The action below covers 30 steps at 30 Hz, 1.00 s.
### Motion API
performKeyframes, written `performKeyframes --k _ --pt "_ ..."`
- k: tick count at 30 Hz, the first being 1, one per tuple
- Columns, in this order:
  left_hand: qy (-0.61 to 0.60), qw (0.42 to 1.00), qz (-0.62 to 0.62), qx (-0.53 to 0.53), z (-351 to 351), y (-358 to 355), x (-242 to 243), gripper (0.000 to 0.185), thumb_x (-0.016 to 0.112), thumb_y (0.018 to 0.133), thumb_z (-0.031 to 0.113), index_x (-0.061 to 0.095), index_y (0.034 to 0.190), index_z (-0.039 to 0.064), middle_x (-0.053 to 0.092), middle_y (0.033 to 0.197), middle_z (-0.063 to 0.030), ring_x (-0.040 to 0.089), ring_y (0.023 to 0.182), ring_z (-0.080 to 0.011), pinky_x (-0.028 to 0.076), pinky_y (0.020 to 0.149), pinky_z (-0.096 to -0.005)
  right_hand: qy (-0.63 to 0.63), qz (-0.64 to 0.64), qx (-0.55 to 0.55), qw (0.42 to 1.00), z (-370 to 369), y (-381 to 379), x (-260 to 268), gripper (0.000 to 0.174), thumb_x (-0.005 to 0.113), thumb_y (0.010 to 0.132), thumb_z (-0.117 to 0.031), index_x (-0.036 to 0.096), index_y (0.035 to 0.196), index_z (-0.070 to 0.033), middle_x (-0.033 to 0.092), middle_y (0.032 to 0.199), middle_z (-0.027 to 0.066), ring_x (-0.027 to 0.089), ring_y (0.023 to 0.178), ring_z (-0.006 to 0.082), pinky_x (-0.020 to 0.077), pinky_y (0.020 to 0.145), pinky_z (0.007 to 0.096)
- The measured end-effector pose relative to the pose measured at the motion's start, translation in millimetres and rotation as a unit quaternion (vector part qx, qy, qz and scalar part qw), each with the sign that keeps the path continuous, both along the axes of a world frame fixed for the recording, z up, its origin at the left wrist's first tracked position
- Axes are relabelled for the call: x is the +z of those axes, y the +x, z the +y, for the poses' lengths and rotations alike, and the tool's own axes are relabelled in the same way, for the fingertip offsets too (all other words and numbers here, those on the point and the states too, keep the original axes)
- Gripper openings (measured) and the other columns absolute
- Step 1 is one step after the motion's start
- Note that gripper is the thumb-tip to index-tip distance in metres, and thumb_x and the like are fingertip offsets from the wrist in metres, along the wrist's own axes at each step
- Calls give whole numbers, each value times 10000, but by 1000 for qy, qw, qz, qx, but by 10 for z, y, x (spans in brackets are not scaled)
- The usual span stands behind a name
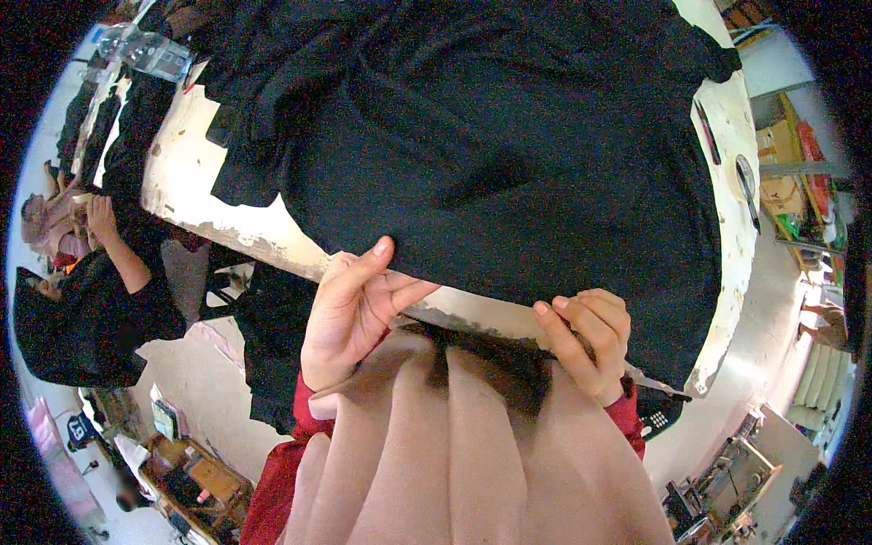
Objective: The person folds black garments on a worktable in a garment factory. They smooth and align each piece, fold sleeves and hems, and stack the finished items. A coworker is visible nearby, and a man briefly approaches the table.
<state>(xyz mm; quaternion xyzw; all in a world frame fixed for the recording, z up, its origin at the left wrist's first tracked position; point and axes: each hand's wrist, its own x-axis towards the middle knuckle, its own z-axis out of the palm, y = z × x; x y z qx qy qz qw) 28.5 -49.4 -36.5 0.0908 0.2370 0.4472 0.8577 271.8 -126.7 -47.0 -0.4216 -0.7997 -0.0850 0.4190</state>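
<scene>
Black fabric (504, 170) lies spread over a worn white table (729, 300), its near edge hanging towards me. My left hand (361, 300) has that edge between the thumb, which lies on top, and the fingers underneath. Further right along the same edge, my right hand (589, 337) grips the cloth with bent fingers; its thumb is mostly hidden. Between the hands the edge runs fairly straight above the table's chipped rim. More black cloth is bunched at the far side.
A plastic bottle (146, 51) lies at the table's far left. A pen (747, 194) and a dark slim tool (707, 133) rest by the right edge. At left sits another person (88, 313) in black. Shelves with boxes (780, 170) stand at right, a sewing machine table (736, 484) at lower right.
</scene>
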Motion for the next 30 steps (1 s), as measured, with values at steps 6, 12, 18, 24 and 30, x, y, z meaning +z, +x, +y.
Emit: performKeyframes --k 6,12,18,24,30 --pt "-85 996 -27 16 89 66 -192 310 498 995 208 515 1227 4 584 1257 -172 556 1190 -285 488 1009 -393 9 -20 -5 1000 -121 80 75 314 769 645 -19 729 954 -60 606 1037 76 561 921 213 543 703 343" --pt "-65 992 -65 84 146 -61 -412 236 570 962 191 579 1155 55 626 1209 -107 584 1149 -232 488 996 -371 7 17 -80 997 -440 312 117 281 784 640 4 717 900 -77 613 969 63 572 838 212 533 689 382" --pt "-38 981 78 175 103 17 -225 263 580 958 193 566 1175 44 608 1234 -106 556 1184 -225 443 1048 -372 41 26 -174 984 -541 545 -144 267 762 657 60 698 897 -38 624 940 90 577 825 252 516 653 381" --pt "-5 990 -24 136 54 -30 -189 268 526 985 194 569 1205 48 601 1253 -107 556 1190 -217 473 1019 -361 65 7 -194 979 -538 601 -220 199 752 663 30 706 851 -18 625 922 111 584 824 273 506 622 371" --pt "17 983 -145 110 171 -119 -324 229 589 952 187 590 1150 72 639 1158 -67 583 1098 -185 468 991 -347 115 -7 -190 975 -560 636 -166 124 720 701 -4 699 822 -22 616 905 138 580 786 269 499 572 363"
